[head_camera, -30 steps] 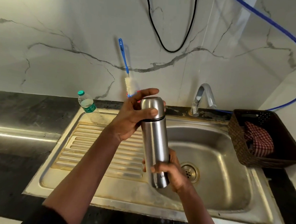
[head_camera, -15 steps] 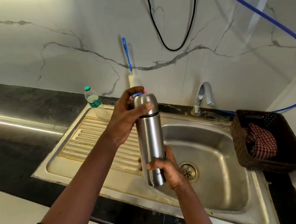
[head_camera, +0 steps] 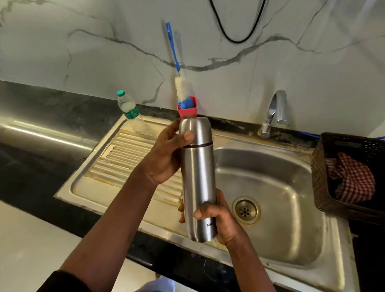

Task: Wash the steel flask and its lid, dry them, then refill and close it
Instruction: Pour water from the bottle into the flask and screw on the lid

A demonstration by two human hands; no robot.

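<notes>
red holder (head_camera: pixel 187 109), half hidden behind lid (head_camera: pixel 201 130) before, now shows above it. one plastic bottle (head_camera: pixel 129 107) at drainboard's back left corner. one brush (head_camera: pixel 173 59) stands in holder. left hand (head_camera: pixel 163 157) grips one lid, seated on one flask (head_camera: pixel 198 180), near upright over sink (head_camera: pixel 291 282) middle. right hand (head_camera: pixel 221 224) wraps flask base. one tap (head_camera: pixel 276 112) at back edge. one basket (head_camera: pixel 341 209) at right edge, one checked cloth (head_camera: pixel 354 178) inside.

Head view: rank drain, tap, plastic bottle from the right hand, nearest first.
1. drain, in the sink, just right of the right hand.
2. tap, at the sink's back rim.
3. plastic bottle, far back-left corner.
</notes>
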